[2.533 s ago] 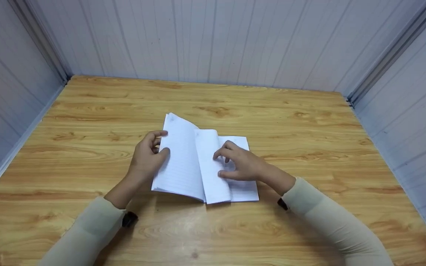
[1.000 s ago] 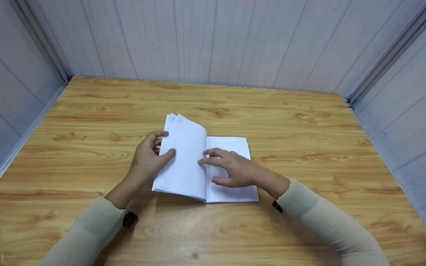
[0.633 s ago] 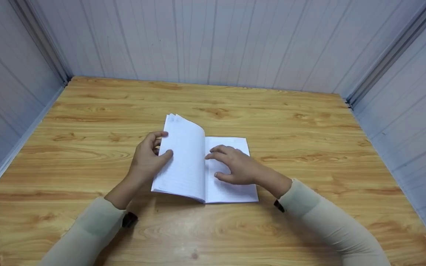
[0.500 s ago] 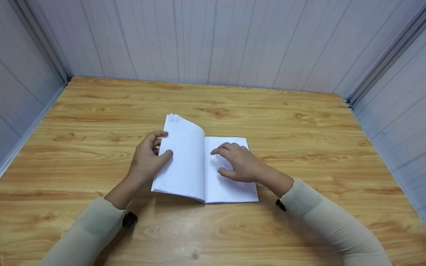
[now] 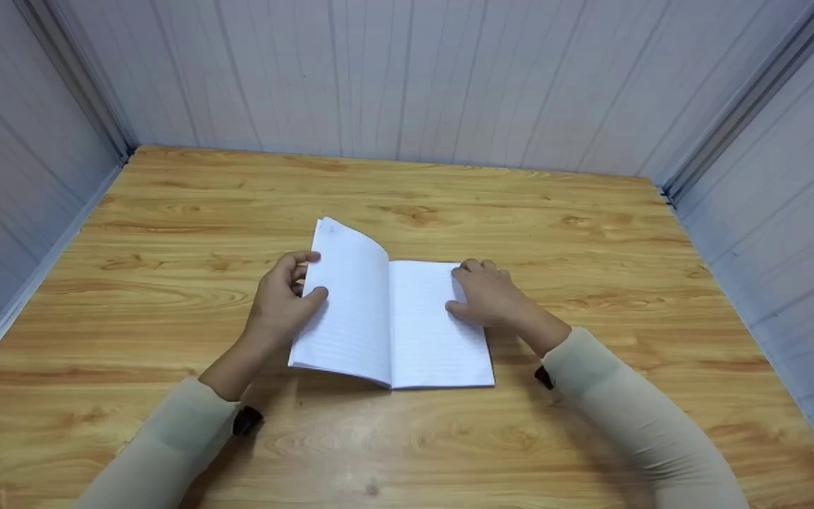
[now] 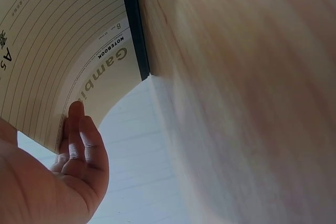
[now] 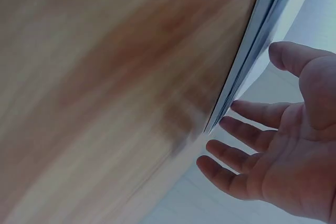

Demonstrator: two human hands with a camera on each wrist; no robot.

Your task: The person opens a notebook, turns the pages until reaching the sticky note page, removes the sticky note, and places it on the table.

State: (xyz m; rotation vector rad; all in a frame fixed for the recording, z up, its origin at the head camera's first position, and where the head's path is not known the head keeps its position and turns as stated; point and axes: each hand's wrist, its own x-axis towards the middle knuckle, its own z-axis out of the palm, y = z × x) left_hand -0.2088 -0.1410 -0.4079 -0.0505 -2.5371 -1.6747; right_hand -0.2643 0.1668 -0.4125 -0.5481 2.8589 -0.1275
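Notebook found open on the wood-grain table, near the middle of the table and directly in front of the person. Spine side rests on the tabletop; right-hand page lies flat and shows ruled lines.

Left hand grasps the outer edge of the raised leaves, thumb on the page face, fingers behind. The left wrist view confirms fingers against the printed front cover, which is tilted clear of the table and bowed.

Right hand is over the upper right edge of the notebook. Its fingers are apart and lightly bent, with no leaf seen gripped; whether the fingertips touch the page edge cannot be told.

Progress, as judged: the work appears to be leafing through the notebook, and it is under way. Done — the cover and some leaves are turned to the left and held there. Left — a stack of leaves at the right is unturned; its count cannot be read.
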